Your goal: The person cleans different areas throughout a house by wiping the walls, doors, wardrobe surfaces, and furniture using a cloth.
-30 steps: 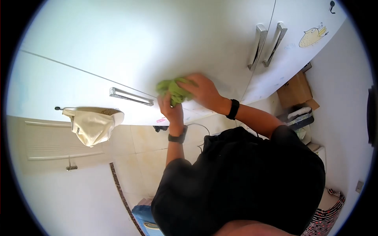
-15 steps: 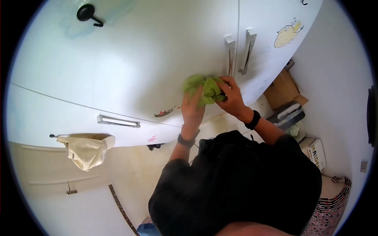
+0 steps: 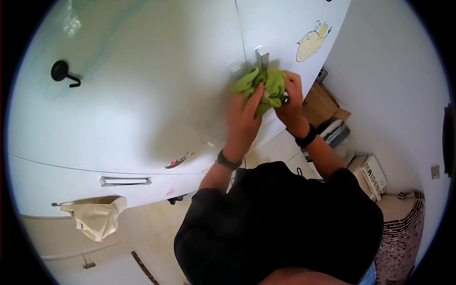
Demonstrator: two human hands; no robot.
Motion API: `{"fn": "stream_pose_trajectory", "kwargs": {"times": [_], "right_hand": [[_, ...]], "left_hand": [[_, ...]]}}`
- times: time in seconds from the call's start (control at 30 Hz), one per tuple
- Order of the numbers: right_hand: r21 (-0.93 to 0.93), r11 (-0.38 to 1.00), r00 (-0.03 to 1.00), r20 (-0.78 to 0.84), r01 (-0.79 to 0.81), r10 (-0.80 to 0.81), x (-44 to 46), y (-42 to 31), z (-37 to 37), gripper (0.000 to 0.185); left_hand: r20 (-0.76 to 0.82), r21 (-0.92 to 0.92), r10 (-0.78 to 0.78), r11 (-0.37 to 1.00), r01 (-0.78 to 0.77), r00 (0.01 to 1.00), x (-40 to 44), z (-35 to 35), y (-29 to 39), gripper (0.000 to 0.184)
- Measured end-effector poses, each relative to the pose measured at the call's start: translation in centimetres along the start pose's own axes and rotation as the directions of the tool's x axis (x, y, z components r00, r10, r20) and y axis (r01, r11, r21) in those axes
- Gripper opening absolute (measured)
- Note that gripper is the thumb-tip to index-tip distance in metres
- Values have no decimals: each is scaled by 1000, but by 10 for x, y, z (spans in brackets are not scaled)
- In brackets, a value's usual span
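Observation:
A crumpled green cloth [image 3: 271, 85] lies over the two door handles of a white cabinet [image 3: 142, 95]; the top of one silver handle [image 3: 262, 58] shows above it. My left hand [image 3: 244, 111] grips the cloth from the left, one finger stretched across it and part of the hand blurred. My right hand [image 3: 293, 99] has its fingers wrapped round the cloth's right side. The lower parts of the handles are hidden behind cloth and hands.
A black hook [image 3: 60, 71] is on the cabinet at the left. Below it are a drawer handle [image 3: 126, 181] and a hanging cream cap [image 3: 96, 219]. At right stand a cardboard box [image 3: 319, 105], a white box [image 3: 374, 178] and a patterned cloth [image 3: 401, 237].
Both hands and the green cloth have moved right across the cabinet door to the paired handles. The view has shifted, bringing the black hook further into sight.

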State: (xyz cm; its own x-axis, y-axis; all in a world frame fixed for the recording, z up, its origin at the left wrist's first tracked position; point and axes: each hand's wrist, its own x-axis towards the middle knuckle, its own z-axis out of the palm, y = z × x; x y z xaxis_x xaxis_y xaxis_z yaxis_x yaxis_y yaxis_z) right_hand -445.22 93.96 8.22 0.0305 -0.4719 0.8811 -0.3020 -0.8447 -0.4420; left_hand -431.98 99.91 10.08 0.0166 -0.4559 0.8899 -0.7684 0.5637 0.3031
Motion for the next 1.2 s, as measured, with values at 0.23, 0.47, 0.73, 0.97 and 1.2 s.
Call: {"fn": "stream_pose_trajectory", "kwargs": {"times": [0.23, 0.47, 0.73, 0.97, 1.2], "right_hand": [[35, 987, 968, 204, -157, 147, -59, 26, -8, 48], [69, 994, 989, 117, 88, -95, 12, 13, -6, 46], [94, 995, 987, 159, -37, 22, 2, 28, -10, 49], [161, 941, 920, 313, -296, 236, -58, 75, -35, 41], [134, 988, 992, 104, -80, 67, 15, 77, -41, 45]], "left_hand": [[218, -31, -139, 988, 150, 966, -53, 7, -7, 55], [-77, -91, -109, 991, 102, 991, -13, 15, 6, 53], [-28, -22, -31, 999, 31, 999, -20, 36, 4, 55], [244, -54, -148, 985, 166, 958, -58, 59, 1, 63], [50, -32, -53, 998, 55, 997, -5, 86, 25, 58]]}}
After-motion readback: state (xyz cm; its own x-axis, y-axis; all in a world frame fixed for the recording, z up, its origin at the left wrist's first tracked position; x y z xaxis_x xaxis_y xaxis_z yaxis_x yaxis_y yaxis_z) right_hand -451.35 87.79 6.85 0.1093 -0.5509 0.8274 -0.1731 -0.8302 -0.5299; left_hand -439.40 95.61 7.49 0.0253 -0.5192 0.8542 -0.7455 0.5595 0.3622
